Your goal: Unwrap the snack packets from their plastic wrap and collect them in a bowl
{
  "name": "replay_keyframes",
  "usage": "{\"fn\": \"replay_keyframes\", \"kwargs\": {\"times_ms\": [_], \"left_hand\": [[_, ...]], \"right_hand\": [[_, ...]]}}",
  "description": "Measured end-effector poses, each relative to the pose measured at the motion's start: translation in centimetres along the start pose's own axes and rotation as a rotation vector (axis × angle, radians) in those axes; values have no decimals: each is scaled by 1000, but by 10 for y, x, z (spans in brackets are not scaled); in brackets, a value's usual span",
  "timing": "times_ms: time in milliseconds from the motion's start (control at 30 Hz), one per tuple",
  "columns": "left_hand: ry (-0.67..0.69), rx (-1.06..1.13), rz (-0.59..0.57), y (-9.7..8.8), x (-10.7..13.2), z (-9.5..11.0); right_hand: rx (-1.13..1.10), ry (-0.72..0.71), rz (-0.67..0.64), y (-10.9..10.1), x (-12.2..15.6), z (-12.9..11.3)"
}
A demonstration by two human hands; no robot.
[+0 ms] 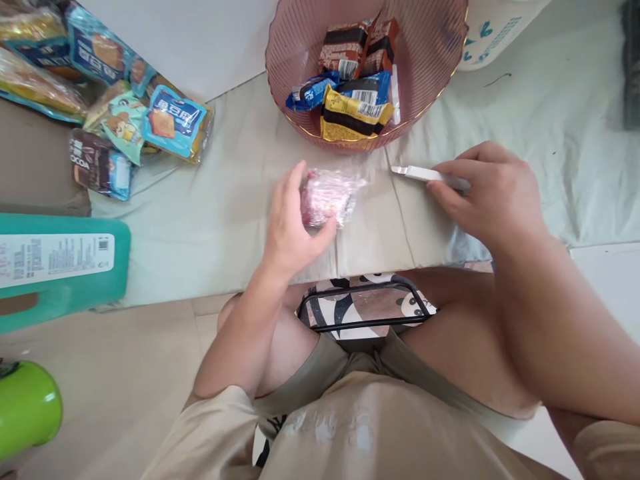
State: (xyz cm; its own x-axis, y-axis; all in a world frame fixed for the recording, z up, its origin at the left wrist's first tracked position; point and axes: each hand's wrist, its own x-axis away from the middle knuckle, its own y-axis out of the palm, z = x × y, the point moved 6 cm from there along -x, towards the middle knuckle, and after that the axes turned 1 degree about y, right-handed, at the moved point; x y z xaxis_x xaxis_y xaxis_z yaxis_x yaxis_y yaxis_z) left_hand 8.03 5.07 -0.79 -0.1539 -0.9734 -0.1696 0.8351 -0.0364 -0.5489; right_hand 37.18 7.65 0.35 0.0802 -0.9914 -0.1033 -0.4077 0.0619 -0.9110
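My left hand (290, 223) curls around a pink packet in crinkled clear plastic (331, 197), fingers at its left side and thumb at its lower edge. What is inside the plastic cannot be made out. To the right, my right hand (493, 190) grips a white utility knife (425, 175), its tip pointing left toward the packet and apart from it. Just beyond both hands stands a pink ribbed bowl with a gold rim (285, 73). Brown, blue and yellow snack packets (355, 113) lie inside it.
More wrapped snacks (175, 123) are piled at the upper left by a brown box (40, 160). A teal jug (120, 260) lies at the left edge, above a green bin (30, 407). A white container (493, 33) stands right of the bowl. Pale cloth (200, 227) covers the table.
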Motion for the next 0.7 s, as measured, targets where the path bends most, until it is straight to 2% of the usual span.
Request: {"fn": "replay_keyframes", "kwargs": {"times_ms": [67, 133, 267, 400, 467, 567, 700], "left_hand": [[43, -116, 28, -4, -1, 4], [57, -219, 29, -3, -2, 7], [71, -282, 84, 0, -2, 13], [19, -202, 190, -5, -2, 13], [56, -239, 202, -6, -2, 17], [158, -333, 126, 3, 0, 29], [145, -382, 71, 16, 5, 34]], "right_hand": [[50, 15, 23, 2, -1, 3], [73, 9, 101, 1, -1, 3], [-10, -95, 225, -2, 5, -12], [-110, -244, 172, 10, 12, -40], [-134, -305, 126, 19, 16, -53], [-146, -386, 82, 31, 21, -67], [-174, -460, 62, 39, 24, -79]]}}
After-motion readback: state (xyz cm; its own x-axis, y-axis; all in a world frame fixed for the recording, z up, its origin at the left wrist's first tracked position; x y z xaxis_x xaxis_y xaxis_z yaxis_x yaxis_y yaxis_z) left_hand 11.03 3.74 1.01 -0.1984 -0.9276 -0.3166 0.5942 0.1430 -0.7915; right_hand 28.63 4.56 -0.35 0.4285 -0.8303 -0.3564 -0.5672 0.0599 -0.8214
